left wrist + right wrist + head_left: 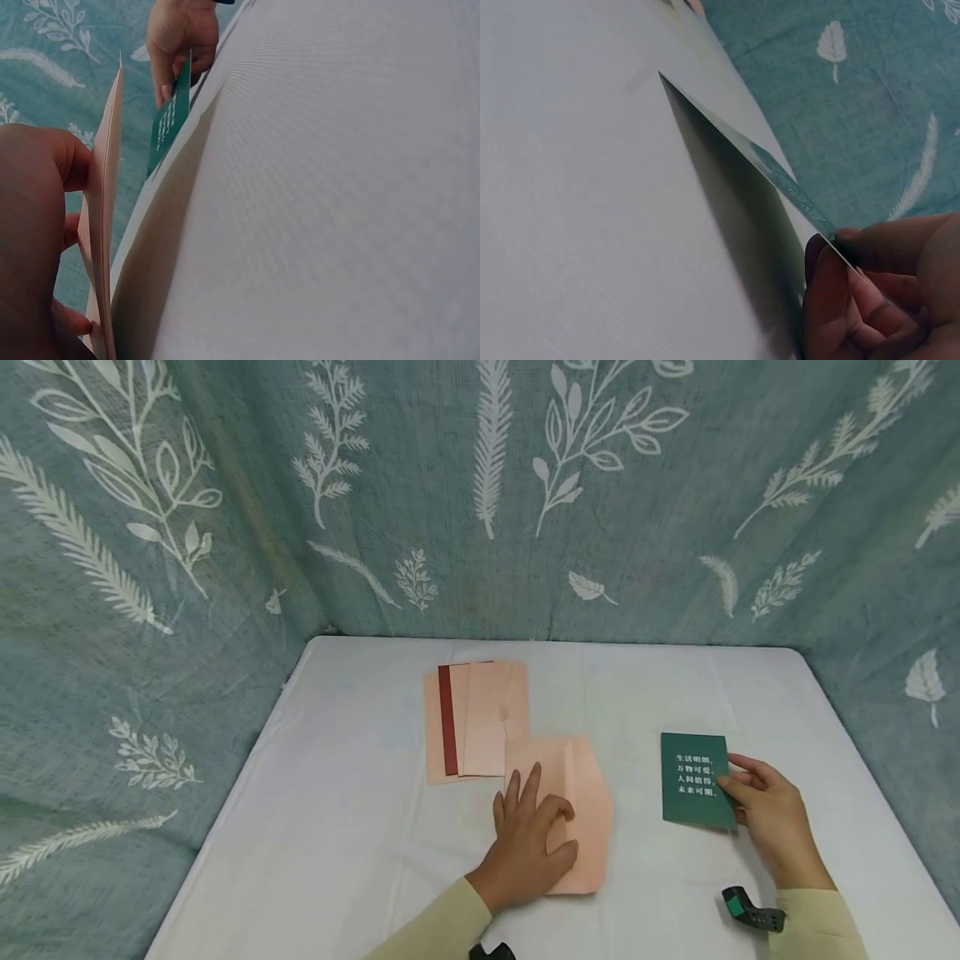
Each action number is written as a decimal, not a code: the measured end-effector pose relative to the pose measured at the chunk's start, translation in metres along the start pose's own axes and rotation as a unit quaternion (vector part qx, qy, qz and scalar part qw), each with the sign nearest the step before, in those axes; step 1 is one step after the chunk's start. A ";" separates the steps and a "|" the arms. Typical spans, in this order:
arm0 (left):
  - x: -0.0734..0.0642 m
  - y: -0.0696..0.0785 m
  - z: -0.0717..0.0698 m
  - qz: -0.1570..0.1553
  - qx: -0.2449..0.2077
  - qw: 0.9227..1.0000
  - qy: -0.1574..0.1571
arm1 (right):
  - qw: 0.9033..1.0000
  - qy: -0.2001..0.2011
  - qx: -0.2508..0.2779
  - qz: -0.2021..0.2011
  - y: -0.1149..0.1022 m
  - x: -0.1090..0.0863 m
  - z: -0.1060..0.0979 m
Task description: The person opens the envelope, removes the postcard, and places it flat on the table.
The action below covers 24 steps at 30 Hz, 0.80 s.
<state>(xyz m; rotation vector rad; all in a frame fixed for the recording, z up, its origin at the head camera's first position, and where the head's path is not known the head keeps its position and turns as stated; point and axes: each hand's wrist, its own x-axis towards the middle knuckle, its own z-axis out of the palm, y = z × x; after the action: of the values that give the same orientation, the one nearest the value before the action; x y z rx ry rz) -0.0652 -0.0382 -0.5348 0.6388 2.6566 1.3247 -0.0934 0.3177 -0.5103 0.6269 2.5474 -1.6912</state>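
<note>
While the left hand (525,843) rests fingers spread, index bent, on the peach envelope (592,827), the green card (686,806) is well apart to its right, beyond the envelope's flap side. Both long axes run roughly away from the person. Nearer the card, the right hand (772,810) pinches its right edge between thumb and fingers, holding it tilted over the white table (337,843). Farther off, overlapping peach stationery (483,718) lies ahead of the left hand.
</note>
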 end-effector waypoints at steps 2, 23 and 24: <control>0.000 -0.001 0.000 0.000 -0.001 1.000 0.000 | 1.000 0.003 -0.009 0.001 0.000 0.002 -0.002; -0.005 -0.001 0.002 0.004 -0.010 1.000 0.004 | 0.997 0.018 -0.071 0.011 -0.001 0.015 -0.014; -0.004 0.000 0.002 0.005 -0.009 1.000 0.004 | 0.997 0.019 -0.073 0.009 -0.002 0.016 -0.014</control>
<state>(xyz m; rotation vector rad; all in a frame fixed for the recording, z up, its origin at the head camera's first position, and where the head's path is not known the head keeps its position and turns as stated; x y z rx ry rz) -0.0616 -0.0386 -0.5365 0.6456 2.6491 1.3551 -0.1060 0.3347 -0.5065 0.6768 2.6519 -1.4842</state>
